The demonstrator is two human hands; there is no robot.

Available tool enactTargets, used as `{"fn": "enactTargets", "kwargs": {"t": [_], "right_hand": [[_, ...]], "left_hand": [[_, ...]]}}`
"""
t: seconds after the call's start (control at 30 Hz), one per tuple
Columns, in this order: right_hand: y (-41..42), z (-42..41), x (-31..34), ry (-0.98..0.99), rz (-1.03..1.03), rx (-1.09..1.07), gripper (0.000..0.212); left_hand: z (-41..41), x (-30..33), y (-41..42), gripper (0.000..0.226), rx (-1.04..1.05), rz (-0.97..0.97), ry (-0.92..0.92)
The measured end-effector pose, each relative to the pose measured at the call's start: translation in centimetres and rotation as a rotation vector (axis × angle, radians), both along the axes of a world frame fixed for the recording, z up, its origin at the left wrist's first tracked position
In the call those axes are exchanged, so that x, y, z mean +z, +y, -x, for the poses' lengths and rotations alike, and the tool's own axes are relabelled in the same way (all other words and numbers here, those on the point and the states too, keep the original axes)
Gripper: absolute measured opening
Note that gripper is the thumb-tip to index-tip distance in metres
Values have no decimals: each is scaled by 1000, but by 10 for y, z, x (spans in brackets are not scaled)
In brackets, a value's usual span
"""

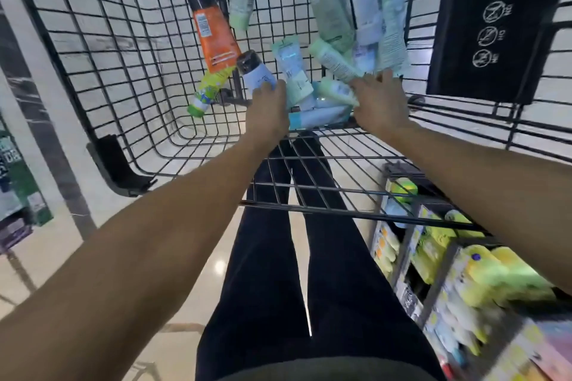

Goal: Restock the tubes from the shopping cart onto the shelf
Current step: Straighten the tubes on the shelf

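I look down into a black wire shopping cart (130, 49) that holds several tubes. An orange tube (213, 37) with a black cap lies at the left of the pile, a yellow-green tube (209, 91) below it. My left hand (269, 108) reaches into the cart and its fingers curl over a white tube with a dark cap (255, 71). My right hand (379, 102) reaches in beside it, fingers spread over pale green tubes (335, 91). More pale green and white tubes (331, 9) lie further in. The shelf (433, 257) at lower right carries yellow-green products.
A black child-seat flap (495, 25) with white icons hangs at the cart's right side. My dark-trousered legs (309, 272) stand on a glossy tiled floor behind the cart. Another product display (18, 195) sits at the far left edge.
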State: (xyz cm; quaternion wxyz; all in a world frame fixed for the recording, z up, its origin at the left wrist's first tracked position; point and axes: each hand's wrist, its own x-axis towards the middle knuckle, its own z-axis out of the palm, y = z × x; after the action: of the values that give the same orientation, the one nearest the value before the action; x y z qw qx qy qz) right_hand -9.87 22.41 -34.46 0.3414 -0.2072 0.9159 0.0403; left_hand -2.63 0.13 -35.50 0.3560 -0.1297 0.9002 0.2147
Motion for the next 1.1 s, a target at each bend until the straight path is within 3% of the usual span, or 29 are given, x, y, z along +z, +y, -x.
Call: {"fn": "enactTargets", "kwargs": {"t": [0.13,0.3,0.43,0.6,0.77,0.93,1.1], "right_hand": [[-1,13,29,-149,92,-302,44],[2,18,76,-247,320,-806,35],[-1,13,127,-253,530,-1089,41],[-1,6,215,-202,845,-1281,28],[-5,3,309,-207,1248,-1554,15],[-8,3,374,-315,1579,-1688,21],[-14,-16,417,-253,1702,-1649,32]], "left_hand": [[12,13,-10,29,164,-147,-73],[31,72,-16,21,634,-431,-164],[46,139,-20,32,931,-675,-215],[55,237,-21,29,1008,-846,-156],[53,326,-19,56,985,-902,40],[32,396,-10,49,930,-978,127],[15,434,2,47,802,-1051,159]]}}
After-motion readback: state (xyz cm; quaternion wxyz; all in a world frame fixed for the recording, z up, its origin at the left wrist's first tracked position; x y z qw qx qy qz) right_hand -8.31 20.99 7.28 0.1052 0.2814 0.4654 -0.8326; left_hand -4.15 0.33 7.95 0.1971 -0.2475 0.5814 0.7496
